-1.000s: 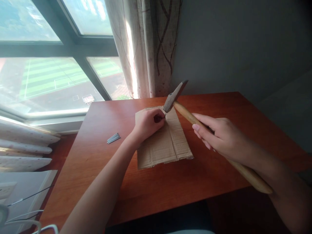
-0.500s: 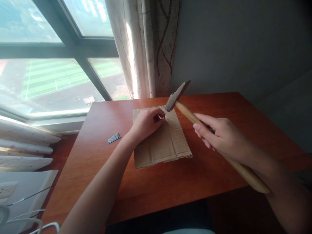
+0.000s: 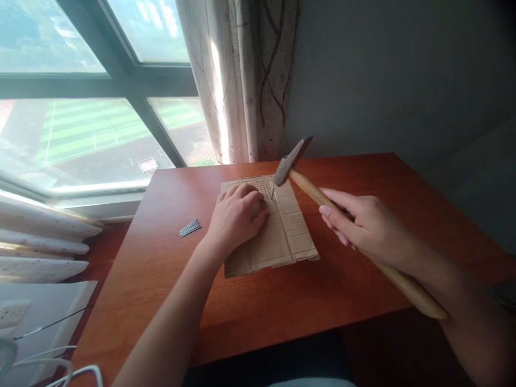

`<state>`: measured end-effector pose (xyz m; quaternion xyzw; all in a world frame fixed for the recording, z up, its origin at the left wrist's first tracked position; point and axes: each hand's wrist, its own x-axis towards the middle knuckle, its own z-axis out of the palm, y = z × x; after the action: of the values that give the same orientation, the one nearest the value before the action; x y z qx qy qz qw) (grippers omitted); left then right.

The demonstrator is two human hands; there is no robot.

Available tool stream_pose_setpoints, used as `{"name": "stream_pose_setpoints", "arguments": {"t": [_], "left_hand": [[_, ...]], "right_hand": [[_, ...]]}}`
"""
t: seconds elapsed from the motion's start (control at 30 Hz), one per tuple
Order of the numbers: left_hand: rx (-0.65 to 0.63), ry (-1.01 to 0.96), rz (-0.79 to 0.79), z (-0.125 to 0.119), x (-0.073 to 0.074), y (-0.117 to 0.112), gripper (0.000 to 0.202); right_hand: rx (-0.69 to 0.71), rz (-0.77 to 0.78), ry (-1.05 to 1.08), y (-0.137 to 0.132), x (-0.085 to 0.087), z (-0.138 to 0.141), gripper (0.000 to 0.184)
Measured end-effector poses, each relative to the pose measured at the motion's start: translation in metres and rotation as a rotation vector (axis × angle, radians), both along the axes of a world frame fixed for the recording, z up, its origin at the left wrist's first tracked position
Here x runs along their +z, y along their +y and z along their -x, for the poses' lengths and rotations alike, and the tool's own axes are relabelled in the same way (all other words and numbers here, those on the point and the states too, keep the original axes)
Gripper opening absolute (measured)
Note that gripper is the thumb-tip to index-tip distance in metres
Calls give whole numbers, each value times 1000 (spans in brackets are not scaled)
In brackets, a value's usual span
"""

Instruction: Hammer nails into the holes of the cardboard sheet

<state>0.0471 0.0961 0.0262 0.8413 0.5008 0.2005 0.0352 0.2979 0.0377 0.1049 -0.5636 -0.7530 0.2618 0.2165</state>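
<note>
A single nail (image 3: pixel 272 193) stands nearly upright in the cardboard sheet (image 3: pixel 284 236), near the sheet's far edge, in the far middle of the desk (image 3: pixel 169 279). The steel head of the one hammer (image 3: pixel 291 160) hangs right over the nail's top; I cannot tell whether they touch. The hammer's long wooden handle slants from there back toward the desk's near right corner.

The right hand (image 3: pixel 368 228) is wrapped around the middle of the handle, fingers curled closed. The left hand (image 3: pixel 236 217) lies palm down on the cardboard just left of the nail, fingers stretched out and holding nothing. It is the nearer hand to the nail.

One small bundle of loose nails (image 3: pixel 188 228) lies toward the desk's left edge, well apart and too tightly packed to count.
</note>
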Motion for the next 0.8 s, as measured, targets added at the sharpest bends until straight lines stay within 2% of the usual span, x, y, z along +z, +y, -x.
{"name": "stream_pose_setpoints", "arguments": {"t": [0.3, 0.8], "left_hand": [[11, -50, 12, 1, -5, -1, 22], [5, -70, 7, 3, -8, -2, 21]], "right_hand": [[38, 16, -35, 2, -1, 11, 30], [-3, -11, 0, 2, -5, 10, 33]]}}
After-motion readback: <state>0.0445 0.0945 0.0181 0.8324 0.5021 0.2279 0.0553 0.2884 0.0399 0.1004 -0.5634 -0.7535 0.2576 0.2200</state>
